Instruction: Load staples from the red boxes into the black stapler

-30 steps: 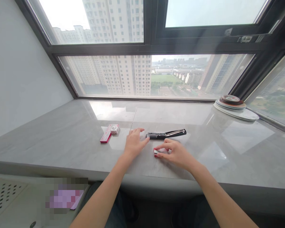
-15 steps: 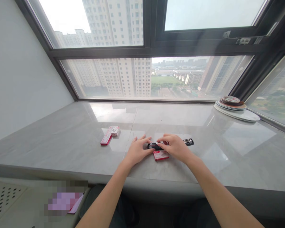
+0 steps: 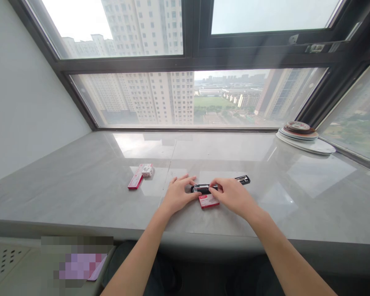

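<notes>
A black stapler (image 3: 200, 188) lies folded open on the counter, its metal staple channel facing up. My left hand (image 3: 179, 195) grips its left end between thumb and fingers. Over the middle of the channel, the thumb and fingertips of my right hand (image 3: 231, 193) are pinched together, touching the stapler; whatever they may hold is too small to make out. The stapler's other arm (image 3: 243, 179) sticks out beyond my right hand. Just in front of the stapler, between my hands, rests a small red and white box (image 3: 209, 201).
To the left, a small white box (image 3: 147, 169) sits against a longer pink and white box (image 3: 135, 181). Stacked plates (image 3: 299, 133) stand in the back right corner by the window (image 3: 188, 130). The grey counter (image 3: 80, 185) ends at a front edge before my legs.
My right hand has shifted slightly along the stapler, and its fingertips have drawn in over the channel, showing more of it. My left hand keeps its grip. The view has tilted slightly.
</notes>
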Demonstrator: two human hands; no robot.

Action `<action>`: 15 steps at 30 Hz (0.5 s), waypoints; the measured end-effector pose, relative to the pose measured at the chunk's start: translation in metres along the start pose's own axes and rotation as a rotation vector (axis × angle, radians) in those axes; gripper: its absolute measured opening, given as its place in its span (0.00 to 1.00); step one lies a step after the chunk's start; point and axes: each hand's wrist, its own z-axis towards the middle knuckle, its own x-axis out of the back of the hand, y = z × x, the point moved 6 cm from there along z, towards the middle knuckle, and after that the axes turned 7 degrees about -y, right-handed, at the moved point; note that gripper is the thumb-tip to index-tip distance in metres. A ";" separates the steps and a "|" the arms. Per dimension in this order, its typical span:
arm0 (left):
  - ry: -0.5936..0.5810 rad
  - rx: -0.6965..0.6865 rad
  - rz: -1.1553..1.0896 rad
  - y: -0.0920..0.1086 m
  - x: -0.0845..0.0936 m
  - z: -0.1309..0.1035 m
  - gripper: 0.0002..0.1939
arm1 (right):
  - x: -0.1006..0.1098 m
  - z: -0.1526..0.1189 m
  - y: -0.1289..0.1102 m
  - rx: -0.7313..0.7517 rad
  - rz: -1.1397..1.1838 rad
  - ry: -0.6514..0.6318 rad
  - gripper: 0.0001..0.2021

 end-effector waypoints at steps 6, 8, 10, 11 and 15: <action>0.019 -0.010 -0.002 0.001 0.001 -0.001 0.14 | -0.014 -0.019 0.004 0.002 0.319 -0.084 0.18; 0.018 -0.004 -0.008 0.001 0.001 -0.001 0.14 | -0.015 -0.032 0.031 -0.116 0.458 -0.077 0.20; 0.009 -0.002 -0.015 0.000 0.001 -0.001 0.14 | -0.015 -0.044 0.064 -0.289 0.601 -0.094 0.24; 0.005 -0.002 -0.016 0.000 0.000 -0.001 0.14 | -0.014 -0.047 0.077 -0.356 0.676 -0.096 0.25; -0.006 -0.004 -0.021 -0.001 -0.001 -0.001 0.14 | 0.004 -0.031 0.092 -0.288 0.881 -0.012 0.27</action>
